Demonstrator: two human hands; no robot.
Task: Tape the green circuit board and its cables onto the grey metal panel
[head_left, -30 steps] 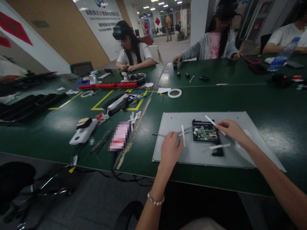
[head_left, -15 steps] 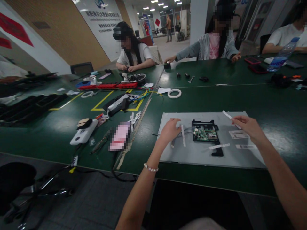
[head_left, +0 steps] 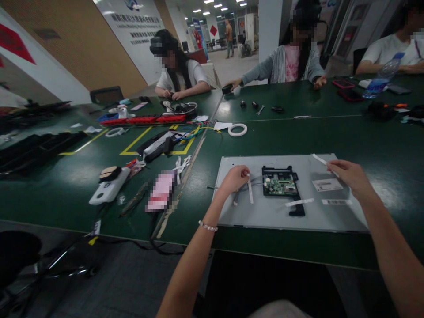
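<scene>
My left hand (head_left: 236, 179) pinches the top end of a white tape strip (head_left: 251, 191) that lies over the left part of a grey panel (head_left: 245, 218). Between the thumb and fingers of my right hand (head_left: 349, 174) is another white strip (head_left: 319, 159), above the panel's right side. A green circuit board (head_left: 281, 185) in a black frame (head_left: 300, 207) sits mid-panel, with grey cables running left from it. A third strip (head_left: 299, 202) crosses the frame's lower arm. Two labels, one a white label (head_left: 327, 185), are near my right hand.
Beyond the panel is a white tape roll (head_left: 237, 130). To the left are a pink-screened phone (head_left: 161, 191), a white device (head_left: 110, 185) and a black item with wires (head_left: 162, 145). People sit across the table; one person's hand touches a small black object (head_left: 227, 89).
My left hand's fingers have closed on the upper end of the left strip. My right hand still holds its strip. The whole view has shifted slightly.
</scene>
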